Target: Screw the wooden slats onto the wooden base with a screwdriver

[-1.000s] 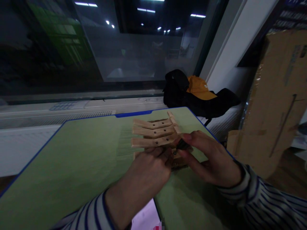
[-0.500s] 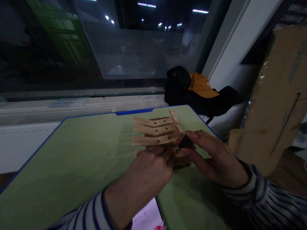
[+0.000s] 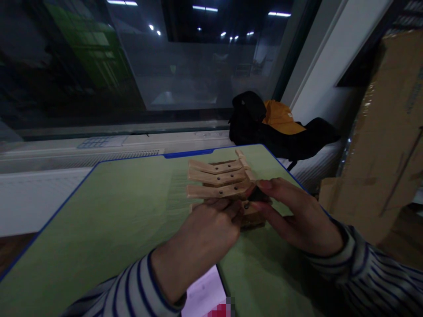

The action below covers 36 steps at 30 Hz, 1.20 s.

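The left hand covers much of the nearest wooden strip, so only its two ends show. That hand is bent over the strip with its fingertips hidden, and I cannot tell if they grip or only press. The right hand pinches a small dark piece between thumb and finger; its shape is hard to make out. A bright panel, maybe paper or a screen, is cut off at the bottom. White letters on the dark sign and marks on the cardboard box are too blurry to read. The orange cap has a tiny pale mark. The wooden model sits on the green surface, under the hands. It has light brown, bent strips with dark round holes, side by side on a rough brown base, and a crosswise wooden bar at their right ends.
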Available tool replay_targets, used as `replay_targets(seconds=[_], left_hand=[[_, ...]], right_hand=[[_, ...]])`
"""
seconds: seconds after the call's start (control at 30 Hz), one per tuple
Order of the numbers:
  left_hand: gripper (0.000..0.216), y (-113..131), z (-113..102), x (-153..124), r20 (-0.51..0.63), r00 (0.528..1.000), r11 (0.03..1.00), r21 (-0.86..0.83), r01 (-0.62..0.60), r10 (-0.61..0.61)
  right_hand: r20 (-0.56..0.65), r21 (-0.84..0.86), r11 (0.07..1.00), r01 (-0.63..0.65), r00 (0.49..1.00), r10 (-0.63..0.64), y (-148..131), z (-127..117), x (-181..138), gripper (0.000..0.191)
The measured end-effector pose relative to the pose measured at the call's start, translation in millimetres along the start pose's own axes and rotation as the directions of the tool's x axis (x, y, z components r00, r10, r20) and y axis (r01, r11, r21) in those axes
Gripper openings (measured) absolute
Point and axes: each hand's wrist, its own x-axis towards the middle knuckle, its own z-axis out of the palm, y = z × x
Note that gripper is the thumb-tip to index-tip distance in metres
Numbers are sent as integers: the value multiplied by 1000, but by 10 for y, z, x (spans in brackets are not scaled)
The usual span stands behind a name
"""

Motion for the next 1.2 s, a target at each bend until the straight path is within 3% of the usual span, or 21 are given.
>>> replay_targets(seconds=[0.9,1.2], left_hand=[[23,-19,50,-3,-82,996,999,26,-35,37],[23,-15,42,7,-35,999,998,48,-40,42]], right_hand=[[0,45,997,58,998,-58,-7,9,17,63],[5,19,999,45,999,-45,1,17,11,64]])
